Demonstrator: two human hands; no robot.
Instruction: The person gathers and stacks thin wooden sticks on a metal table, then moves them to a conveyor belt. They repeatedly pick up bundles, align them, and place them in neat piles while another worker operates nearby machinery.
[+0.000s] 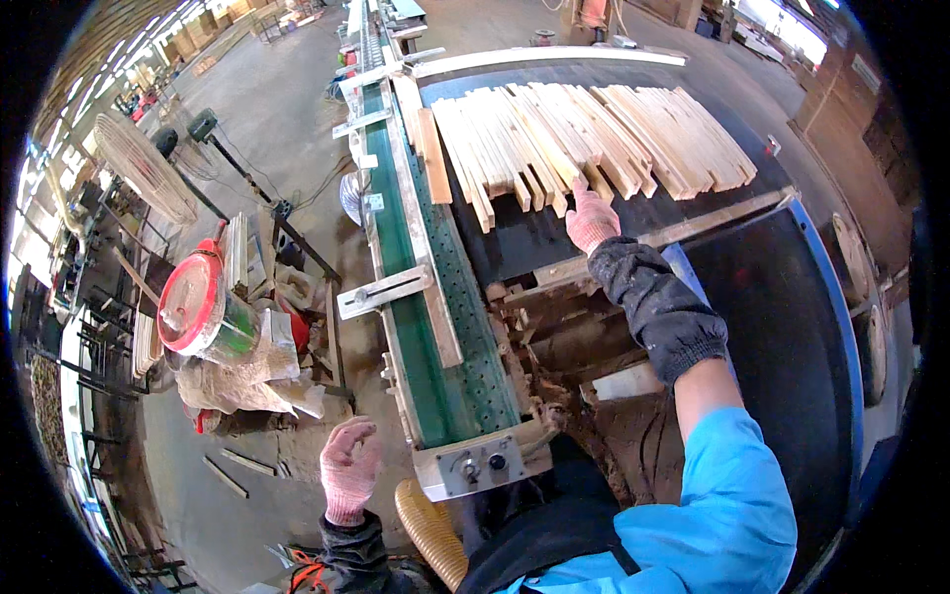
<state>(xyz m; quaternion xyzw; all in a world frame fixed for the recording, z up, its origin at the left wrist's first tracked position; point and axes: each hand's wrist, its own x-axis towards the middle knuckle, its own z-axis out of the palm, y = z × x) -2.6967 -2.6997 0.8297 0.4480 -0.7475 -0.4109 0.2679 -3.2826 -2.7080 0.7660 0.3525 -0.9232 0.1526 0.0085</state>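
Observation:
Pale wooden strips (683, 139) lie side by side in a wide row on a dark tabletop (515, 243). My right hand (592, 223), in a pink knitted glove and dark sleeve cover, reaches out to the near ends of the strips. Its fingers close on the end of one wooden strip (552, 139) mid-row; part of the grip is hidden by the hand itself. Low on the left, my left hand (349, 470), gloved alike, hangs in the air beside the conveyor's end. Its fingers are loosely curled and apart, with nothing in them.
A green conveyor belt (406, 342) with metal guides runs away from me, ending at a control box (473, 465) with knobs. Left stand a red-lidded bucket (193, 297) and a fan (145, 166). A blue-edged black surface (782, 327) is on the right; a ribbed hose (430, 530) is below.

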